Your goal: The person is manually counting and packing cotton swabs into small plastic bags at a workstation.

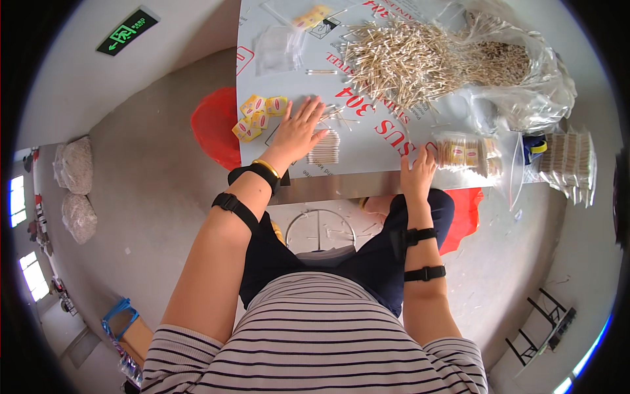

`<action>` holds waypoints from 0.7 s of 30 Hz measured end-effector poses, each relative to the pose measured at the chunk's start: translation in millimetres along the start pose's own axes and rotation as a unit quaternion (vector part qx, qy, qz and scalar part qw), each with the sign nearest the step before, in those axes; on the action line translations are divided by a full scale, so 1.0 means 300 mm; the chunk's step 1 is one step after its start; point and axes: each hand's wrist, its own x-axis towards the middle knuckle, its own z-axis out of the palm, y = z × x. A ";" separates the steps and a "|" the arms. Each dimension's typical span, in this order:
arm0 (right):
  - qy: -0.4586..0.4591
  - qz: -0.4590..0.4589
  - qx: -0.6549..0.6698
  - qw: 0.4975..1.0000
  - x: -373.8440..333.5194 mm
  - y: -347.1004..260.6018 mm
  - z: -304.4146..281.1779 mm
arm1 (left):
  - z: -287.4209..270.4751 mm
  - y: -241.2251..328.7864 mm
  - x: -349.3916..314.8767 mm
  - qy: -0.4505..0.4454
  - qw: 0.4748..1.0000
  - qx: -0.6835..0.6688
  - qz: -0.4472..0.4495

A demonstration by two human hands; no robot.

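Head view: a person's two bare hands work palm-down over a grey printed table (pixel 269 85). The left hand (pixel 302 131) is spread open with nothing gripped, its fingers pointing toward the far side. Just to its right lies a neat row of cotton swabs (pixel 323 151), near the table's near edge; a few loose swabs (pixel 342 115) lie beyond the fingertips. To its left are several small yellow cards (pixel 260 119). The right hand (pixel 417 174) rests at the near edge, fingers parted and slightly bent, with no held thing visible; whether its fingertips press on anything, I cannot tell. Just right of it sit packed swabs (pixel 459 152) in clear wrapping. A large swab pile (pixel 400 59) spreads across the far side, beside a clear plastic bag (pixel 535 108); flat clear bags (pixel 279 51) lie at far left.
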 end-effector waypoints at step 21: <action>-0.045 -0.167 0.120 0.978 0.183 -0.369 0.140 | -0.009 -0.027 0.113 0.141 0.969 -0.181 -0.096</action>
